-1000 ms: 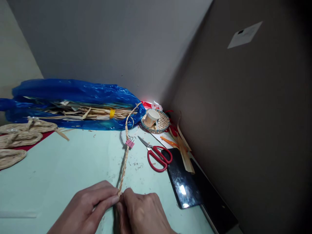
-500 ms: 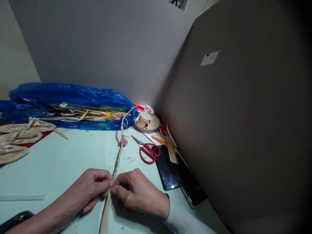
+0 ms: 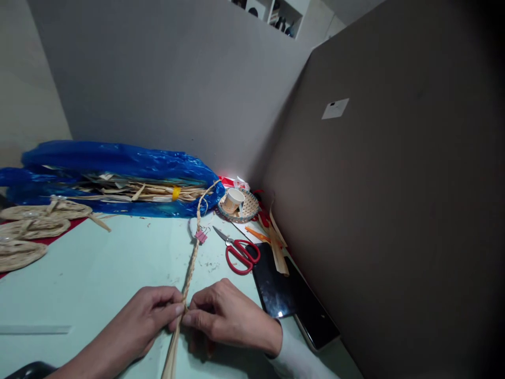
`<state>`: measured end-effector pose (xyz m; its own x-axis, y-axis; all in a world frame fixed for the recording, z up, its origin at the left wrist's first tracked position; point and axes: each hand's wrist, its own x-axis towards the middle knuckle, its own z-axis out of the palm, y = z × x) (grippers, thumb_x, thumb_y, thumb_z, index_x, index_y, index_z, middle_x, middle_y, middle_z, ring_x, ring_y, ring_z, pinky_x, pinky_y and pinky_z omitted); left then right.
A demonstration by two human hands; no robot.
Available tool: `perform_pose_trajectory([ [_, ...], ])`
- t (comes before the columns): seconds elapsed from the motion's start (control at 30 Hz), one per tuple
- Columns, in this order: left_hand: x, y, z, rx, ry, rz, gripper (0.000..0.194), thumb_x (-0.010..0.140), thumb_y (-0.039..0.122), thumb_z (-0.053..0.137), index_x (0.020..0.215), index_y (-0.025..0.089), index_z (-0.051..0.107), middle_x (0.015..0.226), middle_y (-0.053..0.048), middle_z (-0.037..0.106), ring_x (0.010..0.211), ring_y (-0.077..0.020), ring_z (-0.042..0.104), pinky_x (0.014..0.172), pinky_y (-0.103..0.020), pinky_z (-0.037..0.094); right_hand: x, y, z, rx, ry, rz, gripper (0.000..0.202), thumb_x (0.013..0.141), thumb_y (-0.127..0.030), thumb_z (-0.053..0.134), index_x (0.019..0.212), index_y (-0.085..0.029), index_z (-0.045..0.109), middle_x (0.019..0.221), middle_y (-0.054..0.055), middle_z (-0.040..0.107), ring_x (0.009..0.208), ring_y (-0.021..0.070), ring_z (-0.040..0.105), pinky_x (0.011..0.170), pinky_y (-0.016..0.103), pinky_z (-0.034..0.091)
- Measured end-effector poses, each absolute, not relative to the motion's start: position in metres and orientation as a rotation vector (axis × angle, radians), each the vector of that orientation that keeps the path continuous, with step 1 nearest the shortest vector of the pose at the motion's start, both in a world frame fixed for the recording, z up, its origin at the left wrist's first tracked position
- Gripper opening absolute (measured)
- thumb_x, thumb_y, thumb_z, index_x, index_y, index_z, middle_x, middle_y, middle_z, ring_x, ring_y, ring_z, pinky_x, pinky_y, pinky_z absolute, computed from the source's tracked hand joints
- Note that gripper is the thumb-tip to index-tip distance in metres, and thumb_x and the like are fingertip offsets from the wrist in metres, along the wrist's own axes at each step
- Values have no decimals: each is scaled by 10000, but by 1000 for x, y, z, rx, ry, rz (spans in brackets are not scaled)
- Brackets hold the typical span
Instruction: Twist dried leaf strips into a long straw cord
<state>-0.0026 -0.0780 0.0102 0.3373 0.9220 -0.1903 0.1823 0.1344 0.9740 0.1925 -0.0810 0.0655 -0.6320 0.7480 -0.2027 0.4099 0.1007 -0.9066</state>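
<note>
Low on the pale bench (image 3: 98, 273), we pinch a braided straw cord (image 3: 191, 268) between both hands: left hand (image 3: 148, 318) and right hand (image 3: 229, 316) clamped on it, fingertips meeting. Loose strands trail toward us. Farther up the cord sits a pink binder clip (image 3: 201, 236); red scissors (image 3: 239, 253) lie just right, blue plastic bag (image 3: 118, 176) behind.

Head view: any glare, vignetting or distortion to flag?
Head view: glare spot on the dark tablet; right edge falls into dark vignette; wide-angle lens slants the partition walls; both hands, left hand and right hand, and the braid are evenly lit and sharp.
</note>
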Motion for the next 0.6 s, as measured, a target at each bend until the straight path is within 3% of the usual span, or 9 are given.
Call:
perform_pose_trajectory([
  [0.1, -2, -79, 10, 1308, 1158, 707, 350, 678, 497, 676, 520, 235, 505, 487, 46, 499, 543, -146, 432, 575, -258, 305, 197, -74, 63, -1203, -2003, 1469, 423, 971, -452, 582, 673, -154, 623, 591, -4, 617, 503, 111, 594, 524, 192, 426],
  [0.2, -3, -80, 14, 1326, 1203, 666, 353, 695, 493, 655, 521, 246, 472, 480, 61, 455, 519, -138, 369, 558, -265, 250, 202, -60, 57, -1411, -1916, 1166, 363, 1002, -361, 518, 758, -143, 676, 643, 23, 668, 550, 130, 617, 578, 223, 438],
  [0.3, -5, -80, 15, 1363, 1234, 609, 312, 710, 449, 637, 535, 243, 482, 497, 61, 442, 529, -141, 350, 555, -266, 231, 201, -37, 52, -1528, -1860, 960, 265, 1010, -333, 517, 1000, -141, 699, 763, 47, 710, 694, 174, 661, 717, 274, 473],
  [0.4, -5, -78, 12, 1396, 1253, 583, 292, 703, 437, 627, 542, 239, 486, 507, 61, 425, 537, -140, 332, 553, -266, 214, 188, -8, 51, -1603, -1825, 824, 334, 1038, -368, 506, 1226, -127, 638, 967, 106, 735, 976, 242, 676, 932, 356, 460],
  [0.5, -5, -75, 9, 1438, 1246, 593, 309, 720, 458, 596, 543, 242, 463, 520, 60, 405, 552, -142, 319, 560, -271, 211, 170, 19, 51, -1654, -1825, 762, 334, 1033, -371, 556, 1203, -100, 651, 1136, 167, 706, 1214, 300, 598, 1039, 441, 436],
  [0.6, -6, -73, 8, 1499, 1249, 594, 299, 725, 434, 580, 544, 247, 431, 543, 57, 390, 578, -151, 330, 572, -278, 219, 157, 38, 51, -1677, -1835, 796, 301, 1012, -377, 628, 1195, -142, 665, 1231, 112, 676, 1149, 267, 644, 1000, 490, 516],
])
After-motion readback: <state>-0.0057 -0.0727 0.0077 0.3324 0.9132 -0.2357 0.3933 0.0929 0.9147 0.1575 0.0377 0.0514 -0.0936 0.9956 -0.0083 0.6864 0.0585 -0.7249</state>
